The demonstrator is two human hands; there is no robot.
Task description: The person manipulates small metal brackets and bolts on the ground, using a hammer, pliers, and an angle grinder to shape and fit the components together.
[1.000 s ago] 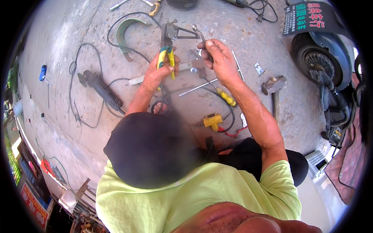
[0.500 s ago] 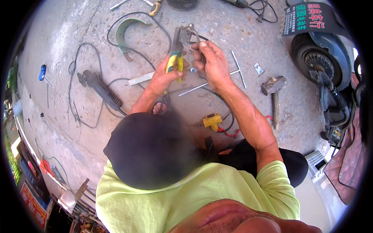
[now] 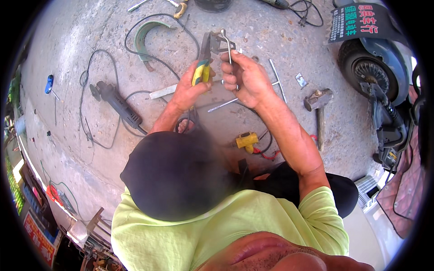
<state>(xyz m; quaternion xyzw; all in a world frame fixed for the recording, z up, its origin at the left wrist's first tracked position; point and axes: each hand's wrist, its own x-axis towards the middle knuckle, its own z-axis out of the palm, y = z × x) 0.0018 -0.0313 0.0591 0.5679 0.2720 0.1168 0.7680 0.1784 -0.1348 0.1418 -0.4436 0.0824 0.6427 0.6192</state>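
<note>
Yellow-and-green-handled pliers [image 3: 201, 72] are gripped in my left hand [image 3: 188, 91], jaws pointing away from me. At the jaws is a small dark metal bracket [image 3: 215, 44]; I cannot tell how firmly they clamp it. My right hand [image 3: 249, 81] is closed around a slim metal wrench [image 3: 228, 43], thumb along its shaft. The wrench's bent far end stands beside the bracket, and whether it touches is too small to tell. Beneath my hands, a pale flat bar [image 3: 163, 91] and a T-handled wrench [image 3: 276, 82] lie on the concrete floor.
An angle grinder [image 3: 118, 106] with its cable lies left. A curved green metal strip [image 3: 141, 41] is farther off. On the right are a hammer [image 3: 319, 108] and a scooter wheel [image 3: 368, 70]. A yellow tool [image 3: 246, 141] lies nearer me.
My right hand has turned and shifted slightly right and nearer, so the wrench now stands more upright. The pliers' handles look closer together. My left arm has barely moved.
</note>
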